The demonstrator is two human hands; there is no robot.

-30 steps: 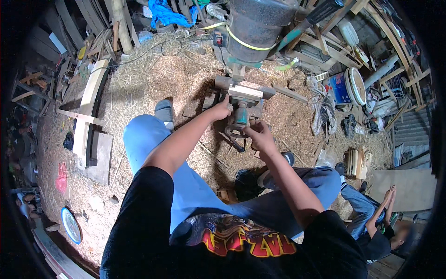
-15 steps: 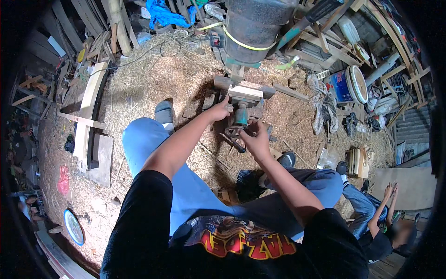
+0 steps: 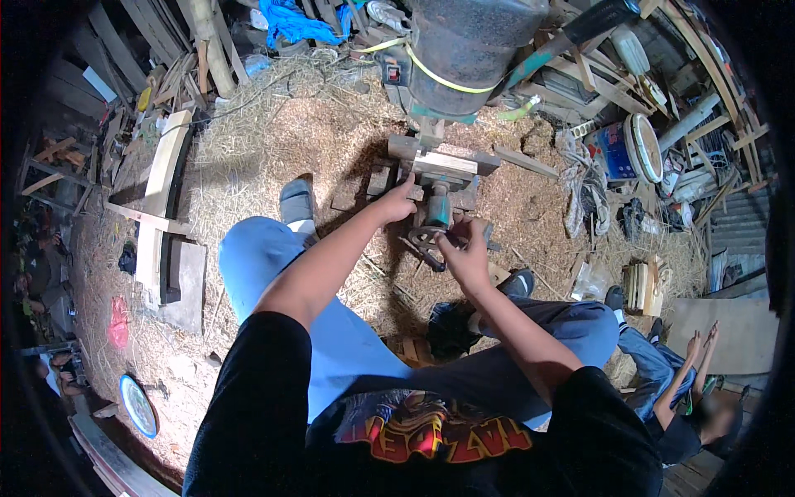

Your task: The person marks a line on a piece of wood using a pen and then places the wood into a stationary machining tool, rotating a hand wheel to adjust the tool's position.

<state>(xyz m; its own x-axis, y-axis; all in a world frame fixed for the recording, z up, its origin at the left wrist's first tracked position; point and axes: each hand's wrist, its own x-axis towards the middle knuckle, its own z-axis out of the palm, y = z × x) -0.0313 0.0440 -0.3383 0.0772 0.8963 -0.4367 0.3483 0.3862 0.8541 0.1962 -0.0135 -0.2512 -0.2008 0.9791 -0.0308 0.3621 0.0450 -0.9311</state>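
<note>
A pale wood block lies crosswise in the vise of a floor-standing machine, its green screw housing pointing toward me. My left hand reaches in from the left, index finger stretched out against the block's left end; the other fingers look loosely bent. At the near side of the vise is a dark round handwheel. Closed on its right rim, thumb on top, is my right hand. Above the block hangs the machine's dark, drum-like housing with a yellow band.
A lever with a black grip sticks out at upper right. Long boards lie to the left on the shaving-covered floor. A blue bucket stands to the right. Another person sits at lower right, hands raised.
The view has shifted slightly, so the machine appears a little further right. My right hand has moved slightly on the handwheel's rim. My left finger stays at the block.
</note>
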